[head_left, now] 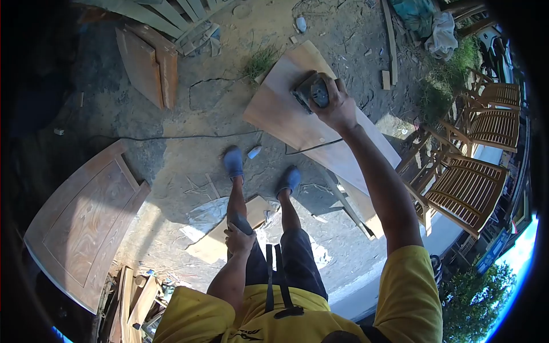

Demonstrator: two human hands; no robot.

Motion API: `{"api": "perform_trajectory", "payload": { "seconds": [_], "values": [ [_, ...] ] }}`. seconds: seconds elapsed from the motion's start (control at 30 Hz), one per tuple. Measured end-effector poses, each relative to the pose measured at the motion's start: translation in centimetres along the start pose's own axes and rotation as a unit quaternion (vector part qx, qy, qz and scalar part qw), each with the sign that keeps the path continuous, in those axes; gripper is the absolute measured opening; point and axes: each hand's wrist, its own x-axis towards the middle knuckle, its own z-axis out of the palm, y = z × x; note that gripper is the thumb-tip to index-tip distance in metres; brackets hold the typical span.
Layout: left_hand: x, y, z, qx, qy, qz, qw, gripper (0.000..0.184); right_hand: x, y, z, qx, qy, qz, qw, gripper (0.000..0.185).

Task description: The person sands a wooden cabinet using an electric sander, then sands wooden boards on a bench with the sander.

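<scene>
My right hand (337, 108) is wrapped over the top of a dark electric sander (312, 91), which rests on a large pale wooden board (320, 137). The board lies slanted in front of me, its far end beyond the sander. My left hand (239, 240) is down by my left knee, fingers curled against a dark grey patch (241, 223). Whether that patch is the hem of my shorts or a held object, I cannot tell. A black cord (194, 136) runs across the ground and over the board's near edge.
A panelled wooden door piece (86, 228) stands at the left. Two brown boards (150, 66) lie at the upper left. Slatted wooden chairs (466, 186) line the right side. Scrap wood (137, 303) is piled at the lower left. A small white bottle-like item (301, 24) lies on the ground.
</scene>
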Motion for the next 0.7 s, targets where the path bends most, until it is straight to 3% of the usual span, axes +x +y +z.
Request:
{"api": "perform_trajectory", "payload": {
  "seconds": [0.13, 0.2, 0.23, 0.3, 0.43, 0.57, 0.63, 0.7],
  "values": [
    [0.2, -0.1, 0.5, 0.007, 0.017, 0.009, 1.0, 0.116, -8.8, 6.5, -2.2, -0.038, 0.001, 0.056, 0.998, 0.077],
    [0.2, -0.2, 0.4, 0.013, 0.022, 0.016, 1.0, 0.116, -12.7, 8.1, -2.5, -0.042, 0.048, 0.12, 0.991, 0.08],
    [0.2, -0.1, 0.2, 0.016, 0.027, 0.021, 0.999, 0.115, -14.1, 8.2, -1.9, -0.044, 0.05, 0.124, 0.99, 0.08],
    [0.5, -0.3, 0.4, 0.017, 0.024, 0.023, 0.999, 0.115, -15.7, 7.6, -1.4, -0.06, 0.109, 0.251, 0.96, 0.086],
    [0.9, -0.8, 0.9, 0.023, 0.032, 0.028, 0.999, 0.116, -13.0, 3.4, 0.5, -0.006, 0.12, 0.3, 0.946, 0.092],
    [0.6, -0.6, 0.1, 0.036, 0.039, 0.032, 0.998, 0.117, -4.5, -3.5, 1.5, 0.06, 0.096, 0.31, 0.944, 0.092],
    [0.7, -0.6, -0.2, 0.035, 0.024, 0.035, 0.998, 0.116, -0.9, -4.6, 4.3, 0.062, 0.108, 0.213, 0.969, 0.099],
    [0.5, 0.1, -1.1, 0.039, 0.018, 0.04, 0.998, 0.117, 1.7, -7.8, 5.3, 0.097, 0.093, 0.19, 0.973, 0.098]
  ]
}}
